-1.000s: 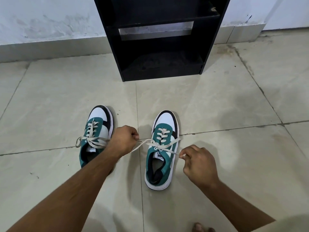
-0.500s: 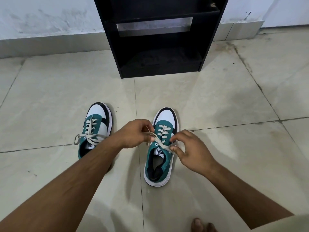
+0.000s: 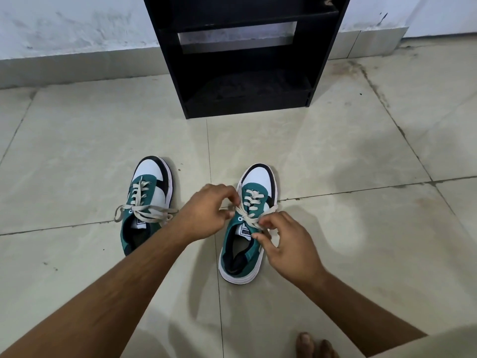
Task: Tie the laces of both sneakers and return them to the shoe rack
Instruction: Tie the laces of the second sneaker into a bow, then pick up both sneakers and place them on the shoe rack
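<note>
My left hand (image 3: 206, 213) and right hand (image 3: 281, 241) have drawn in from a wide pull, each pinching a lace (image 3: 247, 218) end over the right sneaker (image 3: 247, 223), so its knot is starting; the sneaker at nine o'clock (image 3: 147, 202) waits.

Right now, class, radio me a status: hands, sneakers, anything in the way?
Left hand and right hand both pinching the right sneaker's laces. Left sneaker apparently untied. Shoe rack ahead, path clear.

You're looking down at a pale tiled floor (image 3: 309, 156) with dark, stained grout lines (worst at the upper right), meeting a scuffed whitish wall (image 3: 77, 24) above a tile skirting (image 3: 64, 68).
</note>
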